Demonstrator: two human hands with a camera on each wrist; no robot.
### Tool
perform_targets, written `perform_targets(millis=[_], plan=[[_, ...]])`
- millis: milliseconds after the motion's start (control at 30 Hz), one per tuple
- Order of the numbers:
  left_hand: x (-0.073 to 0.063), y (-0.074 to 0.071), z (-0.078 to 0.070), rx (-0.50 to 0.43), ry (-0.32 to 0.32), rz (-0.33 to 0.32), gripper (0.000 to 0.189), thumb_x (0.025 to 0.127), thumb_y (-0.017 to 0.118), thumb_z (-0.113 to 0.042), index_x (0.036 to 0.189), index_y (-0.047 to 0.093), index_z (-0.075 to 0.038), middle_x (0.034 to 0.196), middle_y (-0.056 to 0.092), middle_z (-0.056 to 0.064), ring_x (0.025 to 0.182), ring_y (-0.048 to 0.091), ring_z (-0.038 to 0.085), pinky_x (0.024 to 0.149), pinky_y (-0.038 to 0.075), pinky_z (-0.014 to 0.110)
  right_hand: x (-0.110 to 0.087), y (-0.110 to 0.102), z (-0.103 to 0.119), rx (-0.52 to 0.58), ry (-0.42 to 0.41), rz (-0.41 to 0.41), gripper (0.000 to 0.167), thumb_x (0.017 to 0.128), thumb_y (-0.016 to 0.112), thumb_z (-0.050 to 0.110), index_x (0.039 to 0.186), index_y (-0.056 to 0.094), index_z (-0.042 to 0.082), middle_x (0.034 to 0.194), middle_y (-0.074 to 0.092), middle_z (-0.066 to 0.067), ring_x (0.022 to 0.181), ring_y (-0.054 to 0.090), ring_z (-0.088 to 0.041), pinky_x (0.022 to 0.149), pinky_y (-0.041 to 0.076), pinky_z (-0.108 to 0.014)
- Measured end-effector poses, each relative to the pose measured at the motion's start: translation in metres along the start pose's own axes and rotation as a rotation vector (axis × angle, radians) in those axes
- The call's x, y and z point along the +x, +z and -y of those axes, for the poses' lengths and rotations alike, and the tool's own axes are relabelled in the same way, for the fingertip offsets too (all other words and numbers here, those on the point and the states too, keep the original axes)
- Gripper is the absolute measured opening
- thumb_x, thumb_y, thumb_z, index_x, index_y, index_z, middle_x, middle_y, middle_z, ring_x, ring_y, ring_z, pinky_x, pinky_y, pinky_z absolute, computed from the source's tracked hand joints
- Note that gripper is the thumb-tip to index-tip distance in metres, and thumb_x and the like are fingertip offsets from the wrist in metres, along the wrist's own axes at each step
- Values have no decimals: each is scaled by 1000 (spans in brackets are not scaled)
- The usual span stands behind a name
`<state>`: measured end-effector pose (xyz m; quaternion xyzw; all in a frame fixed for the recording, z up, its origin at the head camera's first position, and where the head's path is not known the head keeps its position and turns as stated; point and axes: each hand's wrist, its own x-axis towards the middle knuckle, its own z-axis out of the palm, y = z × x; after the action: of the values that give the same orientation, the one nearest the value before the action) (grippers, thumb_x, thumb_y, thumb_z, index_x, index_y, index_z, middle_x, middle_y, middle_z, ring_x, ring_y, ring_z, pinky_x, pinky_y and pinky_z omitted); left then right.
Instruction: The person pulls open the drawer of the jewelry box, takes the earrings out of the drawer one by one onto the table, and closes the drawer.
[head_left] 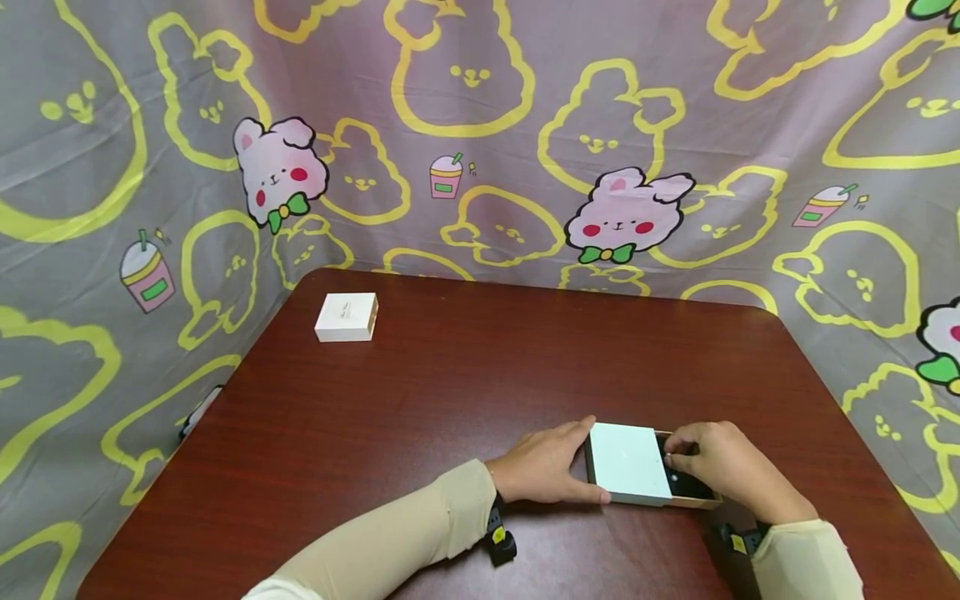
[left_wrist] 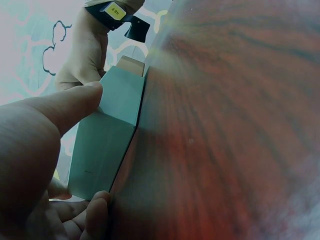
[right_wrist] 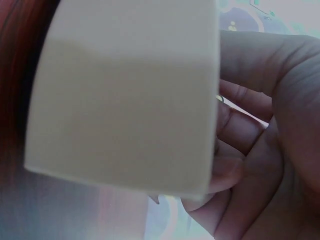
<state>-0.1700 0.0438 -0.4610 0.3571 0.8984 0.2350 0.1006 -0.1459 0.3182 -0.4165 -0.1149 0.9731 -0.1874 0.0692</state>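
Observation:
In the head view a flat pale-blue box sleeve [head_left: 630, 462] lies on the table, with a tan-edged drawer [head_left: 693, 503] partly pulled out of its right end. My left hand [head_left: 540, 462] grips the sleeve's left end, thumb along the near side and fingers at the far side. The left wrist view shows the thumb against the greenish sleeve wall [left_wrist: 102, 155]. My right hand [head_left: 723, 458] reaches into the drawer, thumb and forefinger pinching a tiny white thing whose kind is unclear. A small white dot [head_left: 673, 478] shows on the black lining. In the right wrist view the drawer's end [right_wrist: 125, 120] hides the fingertips.
A closed cream box [head_left: 347, 317] sits at the far left of the brown table [head_left: 480, 358]. Patterned cloth [head_left: 495, 167] hangs behind the table and along both sides. Each wrist carries a black camera strap.

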Motion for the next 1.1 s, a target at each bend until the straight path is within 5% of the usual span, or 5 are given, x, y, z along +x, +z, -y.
perform_targets(millis=[1100], plan=[[0, 1, 1, 15, 16, -15, 107, 78, 58, -77, 157, 20, -14, 154, 32, -2, 135, 37, 12, 102, 40, 39, -3, -6, 0, 22, 23, -20, 6, 85, 74, 13, 89, 72, 17, 83, 64, 6, 72, 54, -13, 58, 45, -32]])
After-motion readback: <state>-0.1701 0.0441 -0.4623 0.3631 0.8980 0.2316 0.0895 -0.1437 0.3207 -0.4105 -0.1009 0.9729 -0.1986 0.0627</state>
